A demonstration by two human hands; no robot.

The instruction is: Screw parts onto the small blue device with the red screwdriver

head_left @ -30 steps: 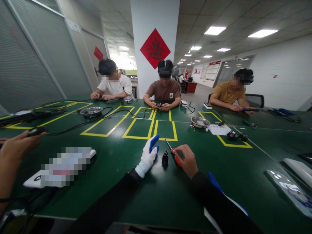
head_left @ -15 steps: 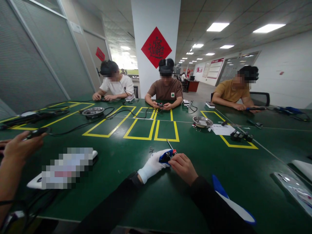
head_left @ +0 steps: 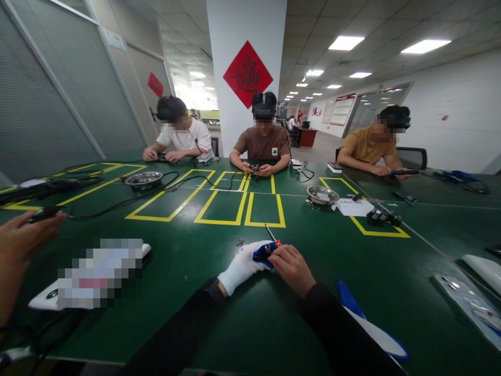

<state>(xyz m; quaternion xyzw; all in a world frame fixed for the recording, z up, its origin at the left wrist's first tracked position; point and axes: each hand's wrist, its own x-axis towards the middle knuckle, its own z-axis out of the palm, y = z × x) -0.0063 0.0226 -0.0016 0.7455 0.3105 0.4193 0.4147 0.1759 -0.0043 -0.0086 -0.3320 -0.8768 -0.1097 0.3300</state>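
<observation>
My left hand (head_left: 243, 263), in a white glove with blue on the fingers, is closed around a small black part (head_left: 267, 249) with a round metallic end. A screwdriver (head_left: 270, 233) with a thin metal shaft and a red handle end also sticks out of that hand, its shaft pointing away from me. My bare right hand (head_left: 293, 265) is closed, thumb and fingers pinched at the right side of the black part. Its fingertips hide what lies between them. Several tiny screws (head_left: 240, 241) lie just beyond the glove.
A blue and white flat item (head_left: 371, 326) lies right of my arm. A white device (head_left: 45, 297) and a person's hand (head_left: 23, 237) are at left. Two metal bowls (head_left: 323, 202) (head_left: 144, 187), black parts (head_left: 383, 218), cables and yellow tape (head_left: 219, 223) spread beyond. People sit opposite.
The view has shifted slightly, so everything sits a little further left. Both my hands keep the same hold around the black part and the screwdriver.
</observation>
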